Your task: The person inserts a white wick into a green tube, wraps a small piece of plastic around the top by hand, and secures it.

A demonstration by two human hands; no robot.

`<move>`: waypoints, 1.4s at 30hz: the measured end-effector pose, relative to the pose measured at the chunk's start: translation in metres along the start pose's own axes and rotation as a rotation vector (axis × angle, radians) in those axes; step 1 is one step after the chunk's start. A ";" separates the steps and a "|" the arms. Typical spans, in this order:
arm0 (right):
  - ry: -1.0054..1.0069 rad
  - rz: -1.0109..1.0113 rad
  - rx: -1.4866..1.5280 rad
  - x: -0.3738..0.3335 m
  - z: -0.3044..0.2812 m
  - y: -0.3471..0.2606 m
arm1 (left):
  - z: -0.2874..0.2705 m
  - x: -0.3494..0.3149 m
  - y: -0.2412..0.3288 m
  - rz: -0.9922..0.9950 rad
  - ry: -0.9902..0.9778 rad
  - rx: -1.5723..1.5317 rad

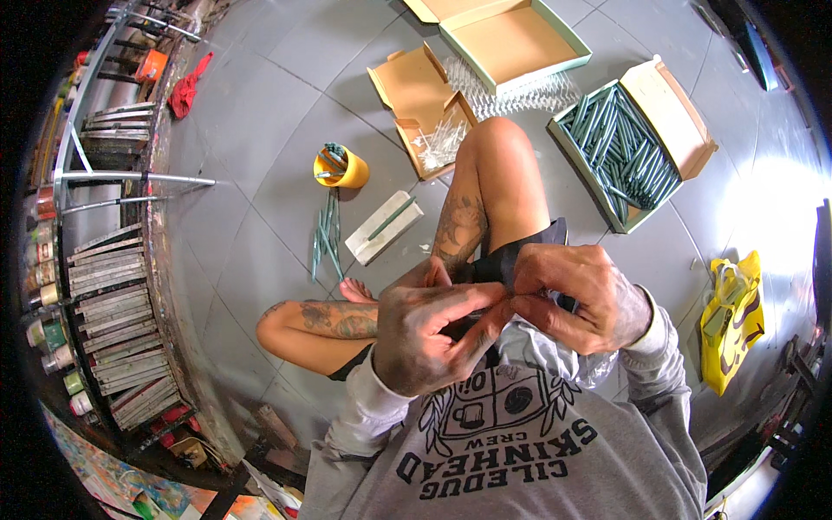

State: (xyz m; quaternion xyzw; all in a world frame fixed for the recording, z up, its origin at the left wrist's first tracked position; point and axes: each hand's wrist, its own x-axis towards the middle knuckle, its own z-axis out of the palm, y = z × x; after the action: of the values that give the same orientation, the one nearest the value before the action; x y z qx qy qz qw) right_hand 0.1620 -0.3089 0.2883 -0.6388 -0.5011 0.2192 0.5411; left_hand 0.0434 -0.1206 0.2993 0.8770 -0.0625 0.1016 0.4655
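Both hands up over the lap, left hand (416, 338) and right hand (582, 299) meeting fingertip to fingertip. Grip narrow on both; can't tell what, if anything, is pinched, the fingers cover it. If there's a small piece, it's right there at the tips, with the crumpled plastic (598, 368) just below.

Risks, my read: nothing under the fingertips, so a slip would drop the piece into the plastic folds. Bare foot (354, 290) sits close to the loose pens (328, 238); a leg shift could scatter them. Single pen (392, 218) lies lengthwise on the white block (362, 249), could roll off a long edge if bumped. Yellow cup (354, 173) could tip if clipped. Pen box (582, 179) is heaped; a knock at its near corner might spill some.

Room: floor (251, 130) is open from the cup to the shelf (130, 286) at its left edge, bar the metal legs (139, 178) poking in. Right side, good gap between pen box and yellow bag (732, 329). Tight spot: raised knee (501, 143) by the small carton's (407, 78) right edge.
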 end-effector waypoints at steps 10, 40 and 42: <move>-0.017 -0.098 0.156 -0.002 0.005 0.007 | -0.005 -0.028 0.002 -0.051 -0.018 -0.069; 0.576 0.626 -0.113 -0.119 0.043 0.125 | 0.056 -0.065 -0.035 -0.780 -0.016 -0.655; 0.763 0.979 -0.533 -0.162 0.051 0.207 | 0.058 -0.055 -0.028 -0.878 0.126 -0.736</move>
State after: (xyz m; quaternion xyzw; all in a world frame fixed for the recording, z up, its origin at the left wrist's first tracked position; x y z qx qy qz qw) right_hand 0.1382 -0.4085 0.0406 -0.9365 0.0353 0.0671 0.3423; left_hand 0.0027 -0.1520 0.2319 0.5931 0.3043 -0.0775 0.7414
